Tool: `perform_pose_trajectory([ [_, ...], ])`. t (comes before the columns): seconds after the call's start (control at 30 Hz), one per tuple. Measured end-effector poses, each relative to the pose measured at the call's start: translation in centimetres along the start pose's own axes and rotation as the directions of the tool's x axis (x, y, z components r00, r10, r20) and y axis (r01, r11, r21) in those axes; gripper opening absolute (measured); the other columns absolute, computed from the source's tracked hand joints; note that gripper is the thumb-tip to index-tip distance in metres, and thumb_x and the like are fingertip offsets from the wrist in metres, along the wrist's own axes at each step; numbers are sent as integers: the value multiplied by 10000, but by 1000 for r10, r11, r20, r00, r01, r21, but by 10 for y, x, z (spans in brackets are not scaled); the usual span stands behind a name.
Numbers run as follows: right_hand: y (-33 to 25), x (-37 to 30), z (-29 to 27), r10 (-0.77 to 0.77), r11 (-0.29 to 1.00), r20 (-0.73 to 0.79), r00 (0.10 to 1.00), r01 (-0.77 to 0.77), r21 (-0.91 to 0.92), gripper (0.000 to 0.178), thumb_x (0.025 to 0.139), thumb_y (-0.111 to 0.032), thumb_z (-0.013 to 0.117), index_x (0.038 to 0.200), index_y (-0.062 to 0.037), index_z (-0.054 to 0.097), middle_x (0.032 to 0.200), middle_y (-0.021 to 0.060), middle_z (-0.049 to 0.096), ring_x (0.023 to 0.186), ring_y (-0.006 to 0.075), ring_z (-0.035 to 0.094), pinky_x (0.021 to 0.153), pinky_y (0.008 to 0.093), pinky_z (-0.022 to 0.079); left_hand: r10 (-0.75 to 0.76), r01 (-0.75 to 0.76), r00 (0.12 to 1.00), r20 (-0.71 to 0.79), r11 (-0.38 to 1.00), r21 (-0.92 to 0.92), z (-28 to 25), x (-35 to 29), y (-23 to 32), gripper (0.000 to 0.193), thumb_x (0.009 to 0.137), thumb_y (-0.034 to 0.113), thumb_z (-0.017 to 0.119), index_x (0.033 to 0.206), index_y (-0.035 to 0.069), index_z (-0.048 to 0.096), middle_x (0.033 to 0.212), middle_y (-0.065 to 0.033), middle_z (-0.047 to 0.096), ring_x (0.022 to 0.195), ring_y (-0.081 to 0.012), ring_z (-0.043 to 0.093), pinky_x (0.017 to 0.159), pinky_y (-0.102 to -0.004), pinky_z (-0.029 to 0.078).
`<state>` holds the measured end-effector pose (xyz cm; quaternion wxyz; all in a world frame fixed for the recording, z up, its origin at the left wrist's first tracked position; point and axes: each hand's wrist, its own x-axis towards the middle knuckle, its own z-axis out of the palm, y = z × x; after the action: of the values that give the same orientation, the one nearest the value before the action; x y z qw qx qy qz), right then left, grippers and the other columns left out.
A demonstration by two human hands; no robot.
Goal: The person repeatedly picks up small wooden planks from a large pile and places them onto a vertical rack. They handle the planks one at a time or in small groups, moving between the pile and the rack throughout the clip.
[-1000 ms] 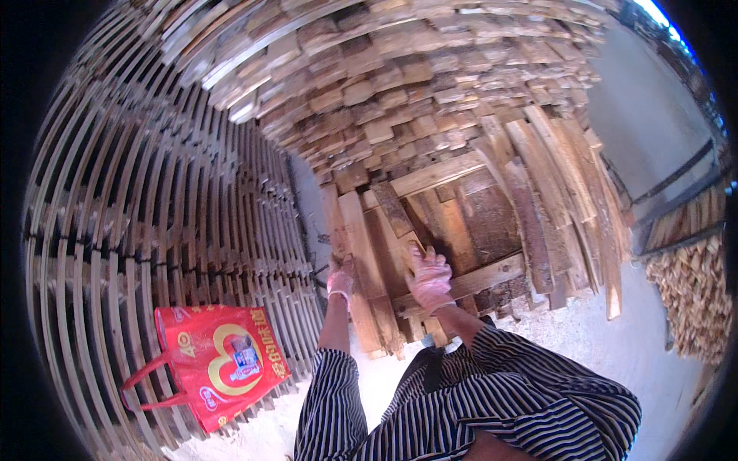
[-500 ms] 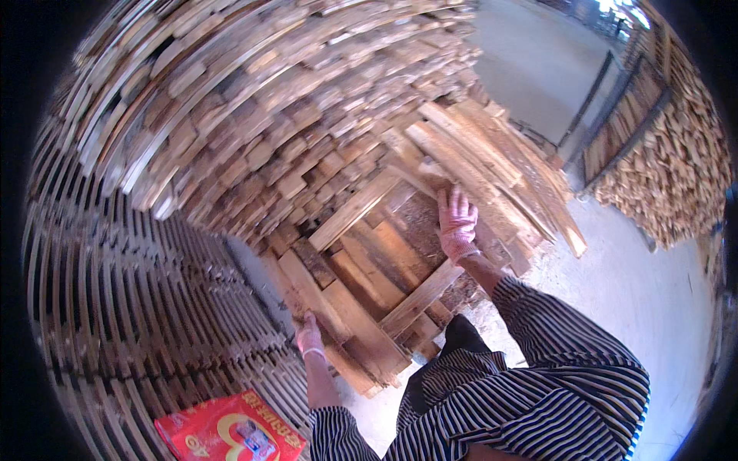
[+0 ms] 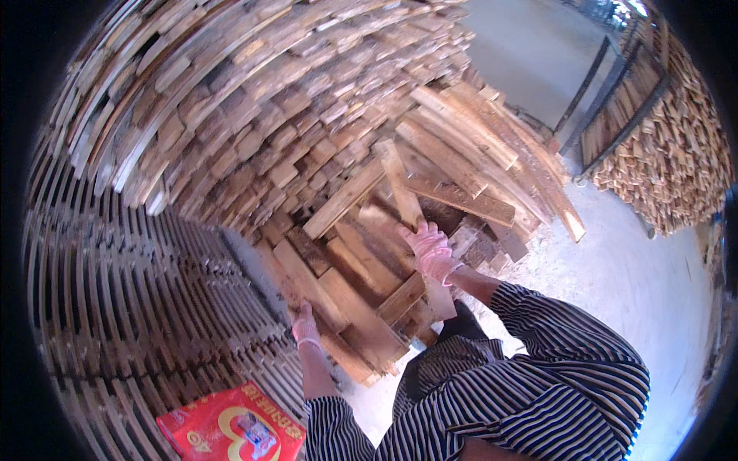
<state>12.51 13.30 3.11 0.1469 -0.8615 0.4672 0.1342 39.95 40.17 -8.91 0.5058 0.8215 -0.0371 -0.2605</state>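
Observation:
My right hand (image 3: 432,252), in a pink glove, is closed around a narrow wooden board (image 3: 398,180). The board slants across a small stack, its far end near the high lumber pile and its near end by my knee. My left hand (image 3: 306,326), gloved too, grips the outer edge of a flat wooden board (image 3: 355,319) on the stack's left side; its fingers are partly hidden. Between my hands lie several brown boards (image 3: 361,257), framed by a crosswise plank (image 3: 344,203) behind. Another short plank (image 3: 461,201) lies beyond my right hand.
A tall pile of stacked boards (image 3: 254,115) rises ahead and left. Slatted wood rows (image 3: 146,300) fill the left, with a red box (image 3: 234,422) on them. Long loose slats (image 3: 492,146) lie at right. Farther right stand a dark metal frame (image 3: 623,107) and more stacked wood (image 3: 676,169).
My right hand has moved left and nearer, and now holds a narrow board slanting across the stack. A short plank shows behind it. My left hand has stayed nearly in place.

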Motion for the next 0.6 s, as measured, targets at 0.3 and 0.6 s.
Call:
perform_pose_trajectory([
  [0.3,20,14,21,7,983,-293,956,46,176,727,894,-373,649,1519,-171,336,1451,205,440,1243,418,499,949,538,487,-12,23,999,-53,978,206,-3,1,-7,700,942,459,625,1494,92,399,1364,-165,606,1206,-350,589,986,-395,463],
  [0.6,81,94,-16,207,964,-413,887,-113,240,705,945,-479,551,1524,-142,331,1282,304,559,1143,457,590,916,574,502,60,-59,998,-22,997,45,-1,-1,-1,758,935,484,633,1542,131,345,1380,-158,597,1245,-339,571,1021,-380,440],
])
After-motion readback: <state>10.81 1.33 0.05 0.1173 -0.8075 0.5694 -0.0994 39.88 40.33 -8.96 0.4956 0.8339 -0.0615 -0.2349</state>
